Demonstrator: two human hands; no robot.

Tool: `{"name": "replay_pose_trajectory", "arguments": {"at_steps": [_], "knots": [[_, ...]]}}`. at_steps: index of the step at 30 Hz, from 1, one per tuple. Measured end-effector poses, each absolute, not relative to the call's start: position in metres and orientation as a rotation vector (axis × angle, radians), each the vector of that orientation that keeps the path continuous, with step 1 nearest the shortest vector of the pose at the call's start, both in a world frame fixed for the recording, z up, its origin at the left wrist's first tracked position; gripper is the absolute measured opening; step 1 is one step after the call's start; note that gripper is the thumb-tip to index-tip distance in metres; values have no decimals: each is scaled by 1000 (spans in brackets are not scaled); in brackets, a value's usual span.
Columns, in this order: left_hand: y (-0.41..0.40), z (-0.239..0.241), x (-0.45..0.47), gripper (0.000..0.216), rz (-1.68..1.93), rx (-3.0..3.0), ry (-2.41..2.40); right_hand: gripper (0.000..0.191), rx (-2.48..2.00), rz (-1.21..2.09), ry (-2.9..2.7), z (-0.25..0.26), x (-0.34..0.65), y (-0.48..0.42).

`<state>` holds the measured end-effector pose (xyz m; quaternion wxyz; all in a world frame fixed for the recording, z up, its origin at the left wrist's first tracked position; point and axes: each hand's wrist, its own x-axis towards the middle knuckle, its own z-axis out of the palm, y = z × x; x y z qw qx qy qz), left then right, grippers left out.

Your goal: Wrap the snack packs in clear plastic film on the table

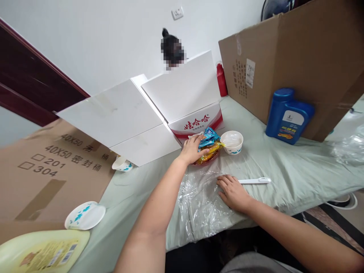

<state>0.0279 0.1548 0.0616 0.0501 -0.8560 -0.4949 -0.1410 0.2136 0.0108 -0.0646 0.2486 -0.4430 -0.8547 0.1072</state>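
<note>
Your left hand [191, 151] is covering packets [209, 137].
Its grip is half-spreading, hold unclear; your right hand [233, 193] is lying flat, seemingly empty, best pressing the film [196, 208] lightly.

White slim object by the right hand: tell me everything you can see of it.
The white slim object looks like smooth plastic: a narrow straight bar with a wider, rounded right end bearing a small slot or mark. It lies flat on the pale green cloth, pointing sideways. Its left end meets the outline of the right hand; whether they touch, I cannot tell.
</note>
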Motion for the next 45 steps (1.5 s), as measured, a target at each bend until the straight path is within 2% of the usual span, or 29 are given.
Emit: {"name": "replay_pose_trajectory", "arguments": {"at_steps": [2,4,7,9,12,15,18,21,23,25,28,31,33,36,39,41,43,45], "knots": [[134,66,25,58,-621,-2561,-1405,27,-1213,286,-2335,-65,214,11],[104,61,24,39,-791,-2556,-1299,26,-1217,266,-2336,-66,213,11],[53,33,19,23,-726,-2825,-1104,32,-1210,232,-2362,-68,213,9],[26,3,6,23,-548,-2909,-1094,40,-1191,218,-2413,-69,212,8],[10,-37,-29,36,-323,-2695,-1447,55,-1186,203,-2488,-71,212,7],[8,-55,-71,45,-222,-2484,-1775,69,-1231,174,-2508,-73,210,7],[-4,-51,-89,39,-424,-2351,-1847,76,-1282,165,-2517,-75,208,8],[-35,-38,-76,26,-661,-2544,-1661,78,-1303,170,-2532,-77,206,8],[-61,-31,-60,19,-659,-2797,-1529,78,-1311,182,-2537,-77,205,9],[-84,-30,-48,29,-551,-2959,-1501,78,-1322,236,-2554,-74,206,13],[-108,-36,-44,43,-452,-2972,-1547,67,-1306,380,-2525,-60,215,20],[-117,-47,-53,22,-529,-2930,-1512,50,-1199,541,-2353,-37,230,23],[-118,-52,-59,18,-596,-2916,-1493,47,-1050,698,-2317,-23,241,19],[-118,-54,-61,19,-689,-2909,-1511,61,-761,913,-2531,-17,254,3],[-119,-48,-60,19,-823,-2890,-1629,82,-629,888,-2769,-29,264,-18],[-122,-41,-60,17,-918,-2878,-1798,71,-651,815,-2776,-37,271,-30],[-125,-35,-61,12,-1015,-2881,-2015,41,-672,818,-2686,-38,278,-40],[-126,-30,-62,10,-1127,-2862,-2224,26,-684,935,-2571,-32,285,-47]]}}
